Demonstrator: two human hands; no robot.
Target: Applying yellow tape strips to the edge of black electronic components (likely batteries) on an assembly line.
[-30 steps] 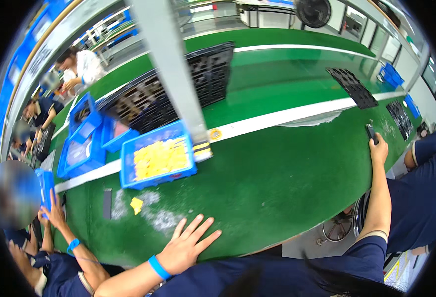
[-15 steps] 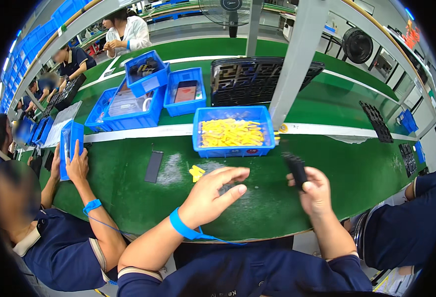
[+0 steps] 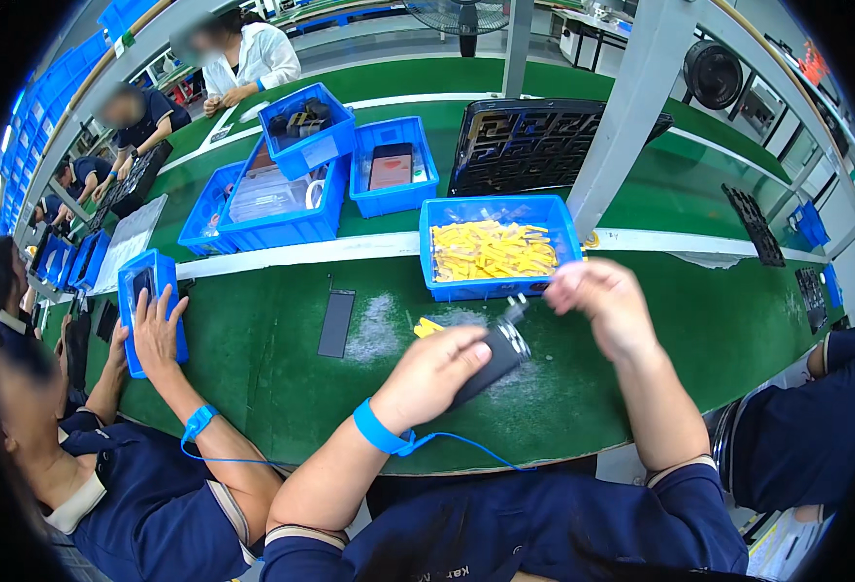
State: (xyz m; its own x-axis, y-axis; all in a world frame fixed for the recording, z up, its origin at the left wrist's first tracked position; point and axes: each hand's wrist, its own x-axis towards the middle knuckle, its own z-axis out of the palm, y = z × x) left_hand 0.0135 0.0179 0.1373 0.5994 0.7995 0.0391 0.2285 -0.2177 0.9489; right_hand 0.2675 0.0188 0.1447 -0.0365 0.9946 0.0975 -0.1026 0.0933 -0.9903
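Looking from the head view: a dark phone-like device [image 3: 491, 361] is gripped on the green table [image 3: 272, 359], just near of the blue bin of yellow parts [image 3: 493, 247].
Left hand [image 3: 437, 373]: fingers closed around the device's lower left end.
Right hand [image 3: 602, 301]: fingertips pinched together at the device's upper right end, something small and grey between them.
Long axis: slanted from near-left to far-right.
Nearer hand: both touching; the bin lies closest to the right.
Hidden: the pinched piece is too small to be identified; the device's underside is covered.
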